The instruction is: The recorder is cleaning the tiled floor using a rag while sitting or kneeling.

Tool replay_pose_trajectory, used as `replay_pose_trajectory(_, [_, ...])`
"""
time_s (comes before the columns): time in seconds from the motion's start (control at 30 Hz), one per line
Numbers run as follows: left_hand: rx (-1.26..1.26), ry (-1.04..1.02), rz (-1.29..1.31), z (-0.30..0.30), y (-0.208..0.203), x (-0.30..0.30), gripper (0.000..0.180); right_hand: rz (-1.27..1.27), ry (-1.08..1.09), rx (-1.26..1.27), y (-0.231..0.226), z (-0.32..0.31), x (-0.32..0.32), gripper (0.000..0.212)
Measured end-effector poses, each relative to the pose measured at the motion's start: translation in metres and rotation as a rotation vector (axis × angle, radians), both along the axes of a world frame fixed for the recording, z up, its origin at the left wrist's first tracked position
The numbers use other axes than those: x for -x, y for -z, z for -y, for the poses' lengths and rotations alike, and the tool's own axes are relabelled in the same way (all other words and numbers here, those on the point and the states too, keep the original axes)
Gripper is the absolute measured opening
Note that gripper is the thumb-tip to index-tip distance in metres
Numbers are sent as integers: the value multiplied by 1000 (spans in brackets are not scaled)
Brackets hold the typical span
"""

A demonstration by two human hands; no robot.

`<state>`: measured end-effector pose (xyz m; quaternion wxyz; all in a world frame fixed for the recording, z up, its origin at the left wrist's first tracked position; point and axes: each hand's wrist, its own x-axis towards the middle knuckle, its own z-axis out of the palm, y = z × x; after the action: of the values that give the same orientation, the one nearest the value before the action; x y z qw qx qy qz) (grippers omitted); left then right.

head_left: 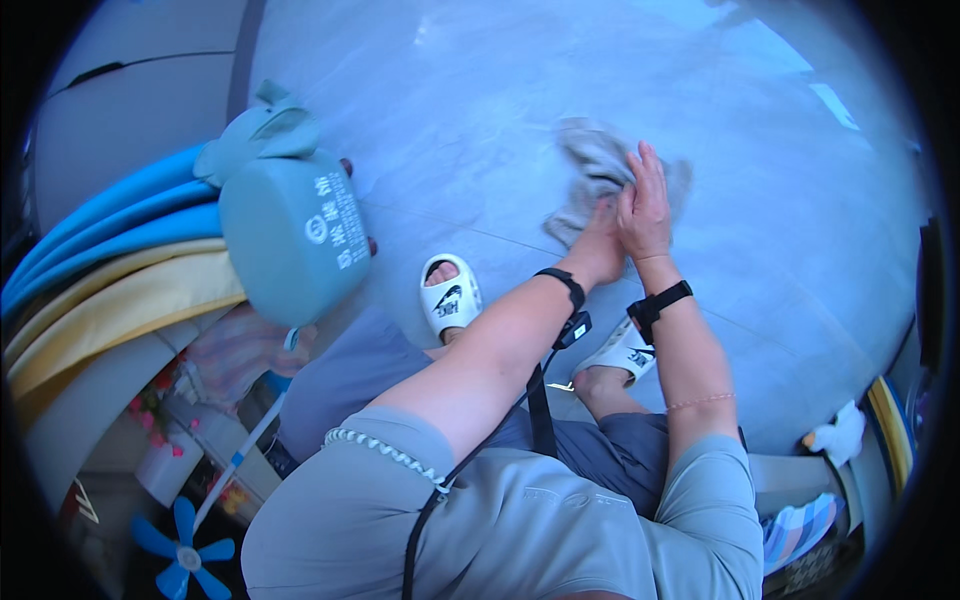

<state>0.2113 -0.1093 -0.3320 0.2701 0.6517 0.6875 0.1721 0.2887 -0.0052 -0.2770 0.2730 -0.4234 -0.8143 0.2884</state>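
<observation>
A crumpled grey cloth [592, 172] is at or just above the grey floor, partly smeared by motion. My left hand [600, 247] reaches in from the left and appears closed on the cloth's near side; its fingers are partly hidden. Close against it, my right hand [645, 208] has its fingers stretched out over the cloth's right part. Whether the right palm touches the cloth or the left hand, I cannot tell. Each wrist wears a black strap [662, 298], and a small black device [573, 330] sits on the left one.
Left of me stands a blue-green rounded case [290, 235] with small wheels, beside blue and yellow curved panels [130, 240]. A blue fan [186, 556] is at lower left. My feet wear white slides [450, 297]. A white plush toy [838, 433] lies at right.
</observation>
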Motion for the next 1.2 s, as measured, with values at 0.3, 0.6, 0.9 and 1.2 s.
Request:
replay_pose_trajectory(0.3, [174,141,731,-84,-47,-39,49,462,-272,203,-33,5,-185,67])
replay_pose_trajectory(0.6, [-124,-413,-206,-58,8,147,65,661,-195,69,22,-10,-57,67])
replay_pose_trajectory(0.9, [-182,-266,-85,-132,-12,77,65,447,-271,-207,56,-161,88,64])
replay_pose_trajectory(1.2, [74,-229,-446,-197,16,74,69,647,230,-167,67,-451,26,66])
